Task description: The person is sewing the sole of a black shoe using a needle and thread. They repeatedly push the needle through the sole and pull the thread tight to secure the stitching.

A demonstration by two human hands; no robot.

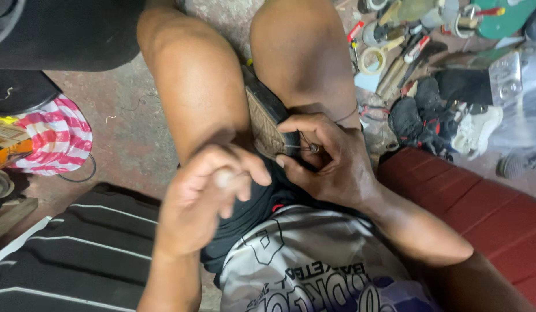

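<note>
Shoe (267,118) wedged sole-up between the knees, long axis running from upper left down to lower right, heel end toward the lap. Right hand (328,159) on it at the near end, thumb and forefinger pinched on a thin needle or awl (300,148) w/ small metal tip, shaft lying roughly level and pointing left into the sole edge; other fingers wrapped over the shoe's side. Left hand (207,193) blurred, just left of and below the shoe, fingers curled in a loose fist; looks pinched on sthg pale near the fingertips, poss. thread, but can't tell. Right hand clearly nearer the shoe, touching; left hand just beside, apart from it. Thin cord round the right wrist. Elsewhere: red-and-white striped bag (57,138) on the floor far left, yellow-and-dark package (5,147) at its left edge, print not legible enough to matter. Black cloth w/ white stripes (77,254) lower left. Red bench (470,202) at right. Top right, heap of tools and tape rolls (389,52), black shoes (421,118), one white shoe (476,130), green round lid-like shape (507,17).
</note>
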